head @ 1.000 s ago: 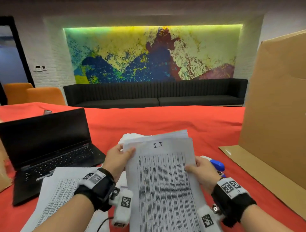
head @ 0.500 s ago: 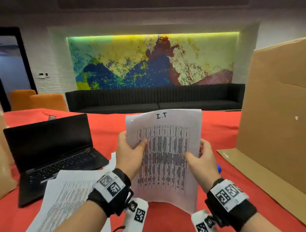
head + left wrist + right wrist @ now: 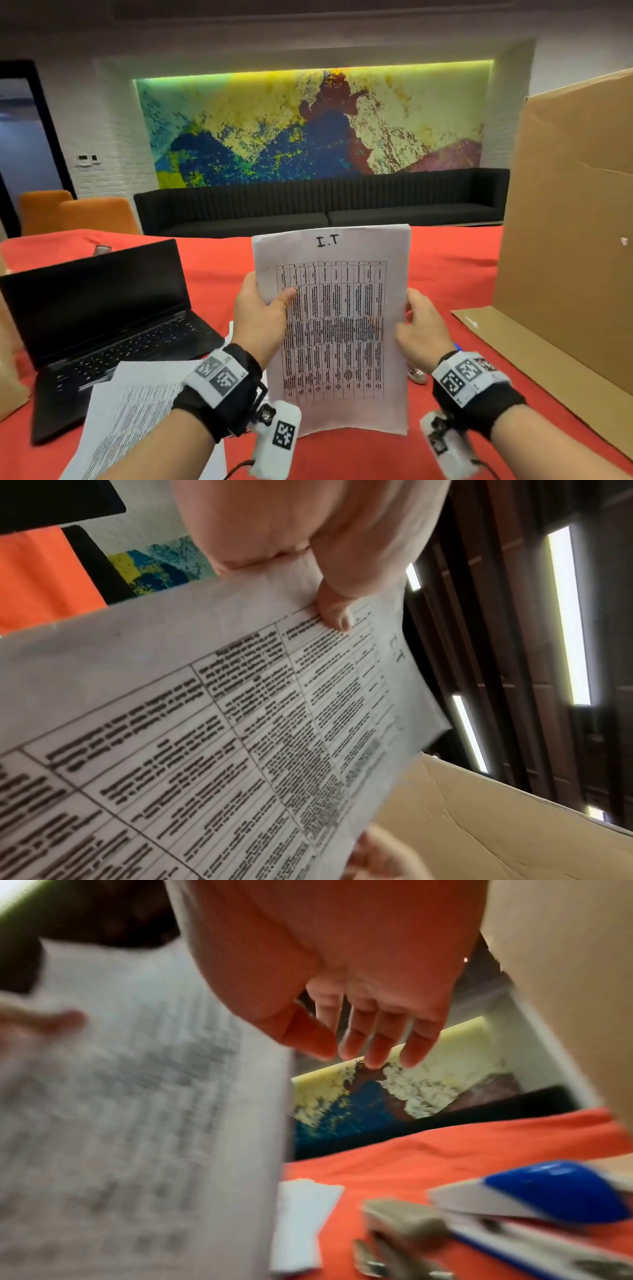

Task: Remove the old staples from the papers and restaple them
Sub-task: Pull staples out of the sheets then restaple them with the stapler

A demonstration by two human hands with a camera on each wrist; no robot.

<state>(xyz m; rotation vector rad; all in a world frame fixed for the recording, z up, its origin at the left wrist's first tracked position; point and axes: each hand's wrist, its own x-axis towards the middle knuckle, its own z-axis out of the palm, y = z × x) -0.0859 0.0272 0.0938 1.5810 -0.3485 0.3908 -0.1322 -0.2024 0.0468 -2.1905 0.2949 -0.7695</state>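
A stapled sheaf of printed papers (image 3: 337,329) headed "I.T" stands upright above the red table. My left hand (image 3: 274,303) grips its left edge, thumb pressed on the front page (image 3: 240,723). My right hand (image 3: 416,323) hovers at the right edge; in the right wrist view its fingers (image 3: 373,1047) are straight and just clear of the blurred papers (image 3: 137,1096). A blue and white stapler (image 3: 548,1191) lies on the cloth below my right hand, with a grey metal-jawed staple remover (image 3: 404,1223) beside it. No staple is visible.
An open black laptop (image 3: 102,308) sits at the left, with a loose pile of printed sheets (image 3: 133,411) in front of it. A tall cardboard box (image 3: 575,240) stands at the right. A small white slip (image 3: 301,1221) lies near the stapler.
The papers have been lifted off the table and stood upright in front of me. My right hand's hold on the right edge has loosened to straight fingers.
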